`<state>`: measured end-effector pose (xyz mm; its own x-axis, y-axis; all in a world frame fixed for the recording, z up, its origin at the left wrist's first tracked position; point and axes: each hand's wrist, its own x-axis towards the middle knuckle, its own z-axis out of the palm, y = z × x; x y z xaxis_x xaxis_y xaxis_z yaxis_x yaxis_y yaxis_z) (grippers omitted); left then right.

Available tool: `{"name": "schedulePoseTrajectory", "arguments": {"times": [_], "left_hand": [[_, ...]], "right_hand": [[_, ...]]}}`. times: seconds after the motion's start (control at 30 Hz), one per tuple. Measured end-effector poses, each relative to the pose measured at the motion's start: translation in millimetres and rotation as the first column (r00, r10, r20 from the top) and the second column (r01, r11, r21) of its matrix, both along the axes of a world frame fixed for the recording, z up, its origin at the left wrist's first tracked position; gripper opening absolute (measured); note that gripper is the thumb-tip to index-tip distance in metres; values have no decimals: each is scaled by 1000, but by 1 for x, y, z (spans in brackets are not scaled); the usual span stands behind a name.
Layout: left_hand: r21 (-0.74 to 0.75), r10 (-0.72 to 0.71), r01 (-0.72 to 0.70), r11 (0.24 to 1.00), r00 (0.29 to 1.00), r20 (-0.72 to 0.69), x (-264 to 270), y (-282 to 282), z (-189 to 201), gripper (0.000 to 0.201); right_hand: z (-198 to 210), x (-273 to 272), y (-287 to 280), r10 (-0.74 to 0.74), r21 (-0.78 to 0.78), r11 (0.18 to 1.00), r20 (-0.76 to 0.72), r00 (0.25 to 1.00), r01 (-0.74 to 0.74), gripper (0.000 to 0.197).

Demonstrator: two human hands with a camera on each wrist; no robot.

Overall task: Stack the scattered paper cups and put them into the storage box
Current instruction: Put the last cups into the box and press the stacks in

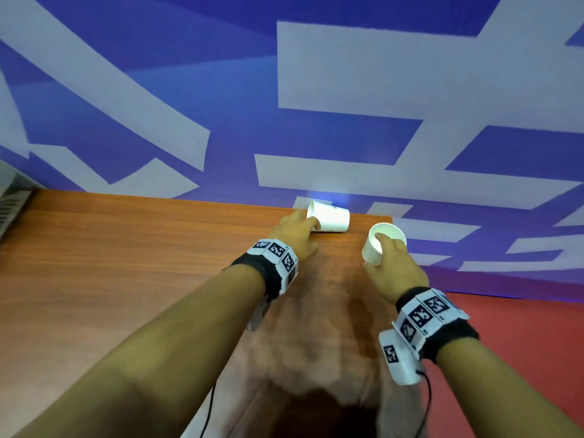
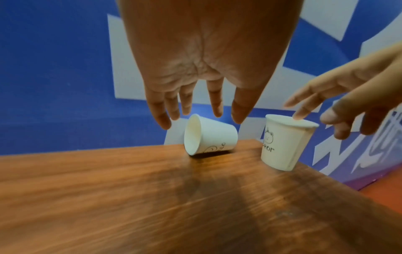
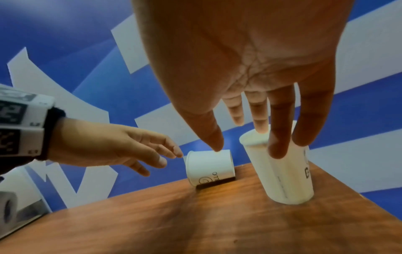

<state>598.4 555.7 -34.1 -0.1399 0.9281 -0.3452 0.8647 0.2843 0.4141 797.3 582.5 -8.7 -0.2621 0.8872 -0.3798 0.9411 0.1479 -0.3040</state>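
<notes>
Head view: we are gathering cups at the table's [image 1: 126,263] far corner. Left hand [image 1: 297,232] reaches, fingers relaxed, for the tipped cup [image 1: 331,220]; right hand [image 1: 395,267] grasps the upright cup [image 1: 384,243]. Next we nest them; no box in view.

The table [image 1: 126,263] was wood-grained brown with a smooth, faintly glossy top that caught the light near its twelve o'clock edge. Both cups, the tipped one [image 1: 330,220] and the upright one [image 1: 384,243] at its three o'clock, were thin white matt paper with rolled rims and dark line print. The wristbands [image 1: 275,263] looked like black cloth under stiff white printed tags.
</notes>
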Motion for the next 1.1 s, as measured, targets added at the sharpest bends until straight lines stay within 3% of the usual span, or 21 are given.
{"name": "schedulePoseTrajectory", "arguments": {"times": [0.2,0.4,0.63,0.73,0.9,1.1], "left_hand": [[-114,-77,75,991,997,-19,8,29,-32,54],[14,-56,56,998,997,62,10,23,-26,43],[198,-134,184,963,962,-240,-14,-32,24,25],[261,-96,163,951,963,-252,-31,-58,52,25],[344,-44,119,932,975,-218,-60,-106,88,38],[415,-22,111,903,976,-215,-124,-176,115,29]], "right_hand": [[-29,4,18,-70,-70,995,-66,995,65,60],[-28,3,14,-90,32,995,-122,988,95,42],[5,-15,-23,-16,106,994,-33,999,19,34],[21,-36,-46,41,146,989,-35,999,-35,26],[51,-87,-90,174,225,963,-92,980,-149,31],[77,-163,-155,255,321,927,-153,955,-196,29]]}}
